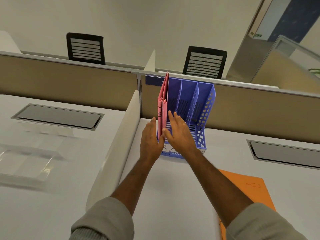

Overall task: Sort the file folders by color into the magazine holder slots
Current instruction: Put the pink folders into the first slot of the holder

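A: Why do the pink folders (163, 108) stand at the far left of the holder (204, 115)?

B: I'd judge that slot is the one for pink. They stand upright on edge, spines toward us, hard against the holder's left wall. The left hand (150, 141) lies flat on their outer side and the right hand (178, 134) flat on the inner side, so both grips are spread and pressing, not clenched, probably to square the folders up.

A: How many pink ones?

B: Two spines show.

A: And the holder?

B: One, blue, with four slots as I count them. The three to the right look empty.

A: What is left to sort?

B: An orange folder (249, 189) lies flat on the table (173, 179), near right, partly under the right sleeve. I can't tell whether it is one or a stack.
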Demonstrator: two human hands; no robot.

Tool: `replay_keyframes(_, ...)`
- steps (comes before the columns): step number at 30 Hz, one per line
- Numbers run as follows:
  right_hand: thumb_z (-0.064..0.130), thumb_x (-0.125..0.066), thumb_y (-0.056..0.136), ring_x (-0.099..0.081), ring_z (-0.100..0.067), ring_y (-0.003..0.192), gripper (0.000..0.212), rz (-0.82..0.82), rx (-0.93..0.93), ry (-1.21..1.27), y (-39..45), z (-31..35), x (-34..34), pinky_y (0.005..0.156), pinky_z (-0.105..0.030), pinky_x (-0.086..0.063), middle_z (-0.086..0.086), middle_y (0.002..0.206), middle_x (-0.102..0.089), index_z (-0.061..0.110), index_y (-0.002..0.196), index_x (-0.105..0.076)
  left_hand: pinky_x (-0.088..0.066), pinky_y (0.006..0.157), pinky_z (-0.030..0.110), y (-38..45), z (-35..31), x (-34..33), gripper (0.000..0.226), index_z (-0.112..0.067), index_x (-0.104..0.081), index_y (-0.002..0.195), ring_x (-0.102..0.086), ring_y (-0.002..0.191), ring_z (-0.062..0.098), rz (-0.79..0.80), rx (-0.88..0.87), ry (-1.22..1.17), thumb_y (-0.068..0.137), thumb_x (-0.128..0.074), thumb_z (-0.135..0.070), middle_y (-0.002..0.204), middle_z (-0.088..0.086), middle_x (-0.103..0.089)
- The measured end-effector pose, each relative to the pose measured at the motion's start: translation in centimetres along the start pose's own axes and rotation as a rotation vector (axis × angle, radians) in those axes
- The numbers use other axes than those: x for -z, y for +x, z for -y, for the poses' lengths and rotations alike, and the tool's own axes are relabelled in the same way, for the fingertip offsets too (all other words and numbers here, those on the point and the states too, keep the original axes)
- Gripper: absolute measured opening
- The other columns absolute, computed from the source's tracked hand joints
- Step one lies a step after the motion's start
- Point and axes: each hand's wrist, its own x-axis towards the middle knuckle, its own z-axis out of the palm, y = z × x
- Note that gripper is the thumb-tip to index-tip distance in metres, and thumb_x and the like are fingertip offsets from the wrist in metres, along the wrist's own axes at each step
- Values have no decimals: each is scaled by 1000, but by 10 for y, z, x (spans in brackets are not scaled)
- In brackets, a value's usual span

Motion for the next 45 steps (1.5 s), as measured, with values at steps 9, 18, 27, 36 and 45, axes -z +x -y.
replay_keyframes(9, 57, -32, 101, -5, -28, 155, 74, 60, -35, -178, -31, -22, 13, 125, -50, -11, -4, 168, -2, 26, 159, 0, -5, 120, 34, -25, 4, 12, 78, -17, -11, 158, -13, 153, 24, 109, -43, 206, 97, -47, -49, 165, 5, -16)
replay_keyframes(18, 57, -34, 101, 0, -26, 155, 73, 48, -22, -186, -96, -29, 12, 126, -48, -8, -2, 168, 0, 28, 160, -3, -3, 123, 37, -67, 0, 23, 78, -12, -14, 158, -7, 154, 25, 149, -113, 284, 98, -53, -42, 166, 7, -11)
replay_keyframes(27, 59, -28, 101, 5, -26, 155, 72, 72, -78, -288, -175, -56, -14, 125, -45, -1, -5, 168, 3, 28, 159, 1, -5, 126, 44, -126, 4, 22, 78, -14, -11, 158, -4, 154, 25, 253, -186, 407, 98, -47, -49, 166, 5, -9)
replay_keyframes(36, 64, -19, 99, 9, -28, 154, 74, 146, -223, -340, -246, -84, -33, 125, -49, -1, -5, 166, 11, 27, 160, 1, 2, 125, 45, -176, -1, -1, 77, -15, -5, 159, 4, 154, 24, 389, -194, 503, 100, -31, -57, 166, 5, 1)
replay_keyframes(45, 61, -22, 101, 6, -26, 155, 71, 155, -253, -301, -290, -134, -26, 124, -44, 1, -7, 167, 7, 27, 160, -1, 11, 123, 41, -214, -33, -50, 76, -19, 3, 159, 14, 153, 22, 496, -194, 498, 100, -26, -58, 165, 2, 13)
